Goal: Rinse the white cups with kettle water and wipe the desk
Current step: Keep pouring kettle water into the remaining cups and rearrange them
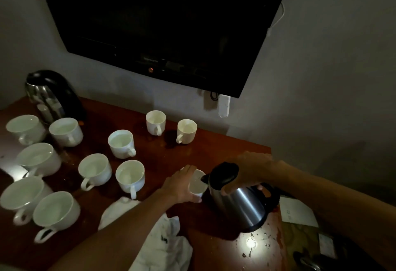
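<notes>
Now, your left hand (180, 185) wraps a white cup (198, 184) on the desk (214, 155) near its front right, your right hand (249, 171) grips the steel kettle (240, 202) by its handle, tilted, spout over that cup's rim, white cloth (162, 240) beneath your left forearm, ten other cups standing left and behind.

steel kettle (242, 202) tilted, spout over held white cup (198, 184) | ten cups upright | white cloth (162, 240) crumpled on desk (154, 155)

Single head-worn view, forward and down, close over the desk (150, 155).
</notes>
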The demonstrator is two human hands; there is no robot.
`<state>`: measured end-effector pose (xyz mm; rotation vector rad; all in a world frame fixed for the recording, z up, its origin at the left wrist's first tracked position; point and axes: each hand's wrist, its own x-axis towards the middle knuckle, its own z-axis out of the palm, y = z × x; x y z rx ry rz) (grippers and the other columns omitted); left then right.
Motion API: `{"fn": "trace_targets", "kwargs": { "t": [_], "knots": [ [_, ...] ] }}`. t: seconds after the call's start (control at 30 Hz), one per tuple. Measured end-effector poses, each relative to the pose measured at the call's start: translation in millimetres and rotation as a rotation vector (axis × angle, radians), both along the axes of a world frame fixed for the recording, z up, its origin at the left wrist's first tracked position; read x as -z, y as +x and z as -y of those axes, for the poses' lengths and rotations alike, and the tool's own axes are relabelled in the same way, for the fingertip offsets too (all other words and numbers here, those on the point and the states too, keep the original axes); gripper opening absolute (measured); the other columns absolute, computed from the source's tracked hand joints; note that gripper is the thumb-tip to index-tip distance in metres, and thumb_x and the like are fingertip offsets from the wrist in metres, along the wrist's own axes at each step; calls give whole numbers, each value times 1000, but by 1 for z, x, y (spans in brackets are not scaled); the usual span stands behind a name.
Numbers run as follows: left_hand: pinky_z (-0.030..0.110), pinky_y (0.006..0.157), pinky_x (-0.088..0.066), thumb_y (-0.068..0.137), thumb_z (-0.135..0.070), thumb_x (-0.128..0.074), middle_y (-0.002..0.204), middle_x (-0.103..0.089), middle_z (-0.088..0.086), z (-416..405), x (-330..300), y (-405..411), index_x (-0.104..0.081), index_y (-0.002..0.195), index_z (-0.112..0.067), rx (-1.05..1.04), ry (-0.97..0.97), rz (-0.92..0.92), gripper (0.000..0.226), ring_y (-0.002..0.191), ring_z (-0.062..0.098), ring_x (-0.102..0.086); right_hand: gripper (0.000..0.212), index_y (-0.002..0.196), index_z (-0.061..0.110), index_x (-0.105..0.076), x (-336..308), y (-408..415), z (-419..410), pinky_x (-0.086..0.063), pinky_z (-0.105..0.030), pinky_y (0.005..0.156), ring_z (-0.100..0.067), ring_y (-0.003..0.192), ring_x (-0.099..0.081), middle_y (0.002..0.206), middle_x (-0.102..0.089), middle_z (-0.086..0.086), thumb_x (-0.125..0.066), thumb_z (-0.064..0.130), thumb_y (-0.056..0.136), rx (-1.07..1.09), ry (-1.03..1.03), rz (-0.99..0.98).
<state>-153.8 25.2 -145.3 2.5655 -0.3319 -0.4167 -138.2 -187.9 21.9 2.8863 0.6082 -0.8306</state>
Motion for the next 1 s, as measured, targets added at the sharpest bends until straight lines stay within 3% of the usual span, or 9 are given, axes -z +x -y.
{"fn": "trace_targets", "kwargs": {
  "t": [0.2,0.37,0.6,1.0],
  "knots": [
    [40,93,-48,68,-55,-86,144,-39,-10,1,1,0,-30,145,-27,6,11,4,100,128,18,-47,77,127,34,-54,4,0,1,-45,-19,62,-8,84,-63,98,-64,15,-71,79,68,-14,-39,11],
    [44,94,-49,64,-55,-88,141,-42,-11,2,0,0,-32,143,-28,-16,9,-3,100,127,18,-49,78,121,35,-55,9,8,-3,-62,-27,64,-11,70,-72,95,-69,12,-75,81,60,31,-43,-26],
    [44,95,-50,66,-51,-88,140,-44,-10,3,1,-1,-35,142,-29,-25,-24,-2,96,126,18,-50,72,121,36,-58,4,15,-12,-58,-21,52,-7,53,-67,92,-69,10,-79,74,64,20,-57,-54],
    [47,96,-50,66,-53,-88,139,-44,-10,-1,4,2,-35,140,-29,3,-21,-21,94,126,18,-49,72,123,29,-57,-4,18,-21,-54,-21,50,-13,58,-67,95,-68,5,-80,69,67,31,-87,-116]
  ]
}}
